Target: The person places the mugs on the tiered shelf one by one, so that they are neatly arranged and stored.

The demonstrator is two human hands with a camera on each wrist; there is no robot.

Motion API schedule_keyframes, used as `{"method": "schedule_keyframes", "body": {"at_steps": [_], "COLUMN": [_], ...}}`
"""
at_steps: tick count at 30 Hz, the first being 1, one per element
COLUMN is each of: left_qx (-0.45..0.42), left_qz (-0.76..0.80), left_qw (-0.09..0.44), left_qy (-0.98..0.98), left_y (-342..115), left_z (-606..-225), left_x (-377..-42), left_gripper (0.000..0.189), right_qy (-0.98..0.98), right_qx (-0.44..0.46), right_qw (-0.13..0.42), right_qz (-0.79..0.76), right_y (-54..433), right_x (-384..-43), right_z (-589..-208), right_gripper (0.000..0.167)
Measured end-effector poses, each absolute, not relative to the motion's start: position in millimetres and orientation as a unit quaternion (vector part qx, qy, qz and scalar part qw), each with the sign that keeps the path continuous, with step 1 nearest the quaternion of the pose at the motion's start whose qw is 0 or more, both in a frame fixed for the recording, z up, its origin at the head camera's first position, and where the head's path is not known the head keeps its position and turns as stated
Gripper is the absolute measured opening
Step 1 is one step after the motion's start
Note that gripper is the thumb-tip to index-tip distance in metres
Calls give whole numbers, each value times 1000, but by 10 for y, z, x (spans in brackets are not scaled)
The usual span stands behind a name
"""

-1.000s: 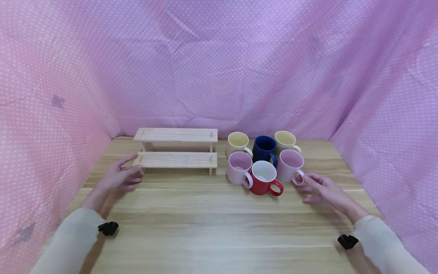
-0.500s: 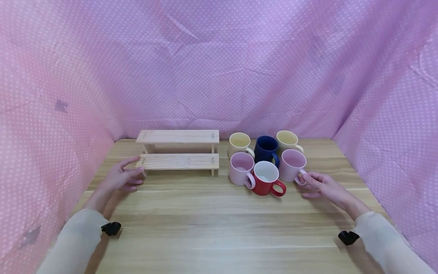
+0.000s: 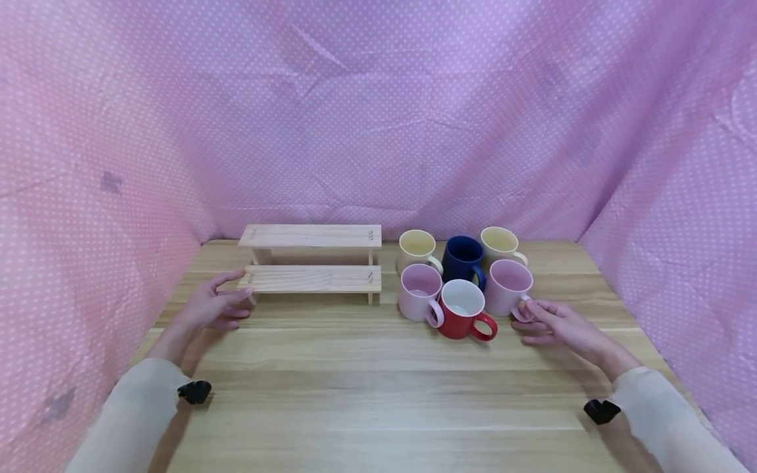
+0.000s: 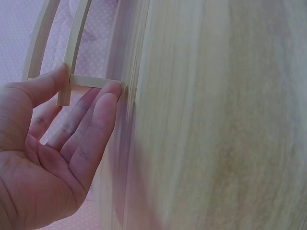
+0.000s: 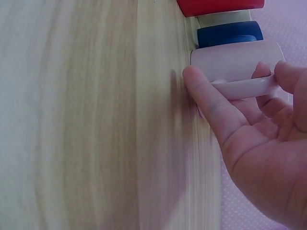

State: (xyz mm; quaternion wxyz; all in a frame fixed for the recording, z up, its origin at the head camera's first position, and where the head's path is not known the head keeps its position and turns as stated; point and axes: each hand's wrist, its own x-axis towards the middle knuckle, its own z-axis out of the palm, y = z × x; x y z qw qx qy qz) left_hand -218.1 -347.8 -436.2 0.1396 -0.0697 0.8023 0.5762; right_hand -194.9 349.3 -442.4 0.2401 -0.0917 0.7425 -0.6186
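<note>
A pale two-tier wooden shelf (image 3: pixel 312 279) stands at the back left of the table. My left hand (image 3: pixel 209 305) holds the left end of its lower board, thumb at the front corner and index finger at the far one; the left wrist view shows the thumb against the board (image 4: pixel 72 57). Over on the right, my right hand (image 3: pixel 562 328) pinches the handle (image 5: pixel 247 88) of the right-hand pink mug (image 3: pixel 508 289) between thumb and index finger. That mug stands upright, and its handle points toward me. Another finger stretches low along the mug in the right wrist view.
Left of the held mug stand a red mug (image 3: pixel 458 322) with white inside and another pink mug (image 3: pixel 418 303). Behind them are a dark blue mug (image 3: pixel 458 266) and two cream mugs, one left (image 3: pixel 414 263) and one right (image 3: pixel 497 253). Pink dotted cloth (image 3: pixel 378 131) surrounds the table.
The right thumb and index finger have closed on the pink mug's handle. The left hand keeps its place at the shelf's end. The whole head view has shifted slightly.
</note>
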Motion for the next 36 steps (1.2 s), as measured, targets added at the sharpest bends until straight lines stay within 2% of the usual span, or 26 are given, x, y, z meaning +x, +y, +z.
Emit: {"method": "schedule_keyframes", "body": {"at_steps": [11, 21, 36], "left_qx": [-68, -71, -79], "left_qz": [575, 573, 576], "left_qw": [140, 141, 141], "left_qy": [803, 805, 801], "left_y": [-3498, -3490, -3508], "left_z": [-4380, -4378, -4388], "left_x": [-2189, -2186, -2202], "left_gripper": [84, 84, 86], "right_qy": [730, 727, 704], "right_qx": [-89, -90, -74], "right_qw": [240, 239, 186], "right_qz": [-633, -637, -681], "right_y": [3476, 3484, 3436], "right_x": [-1949, -1947, -1934], "right_z": [-4389, -4418, -4506], "right_gripper": [45, 44, 43]}}
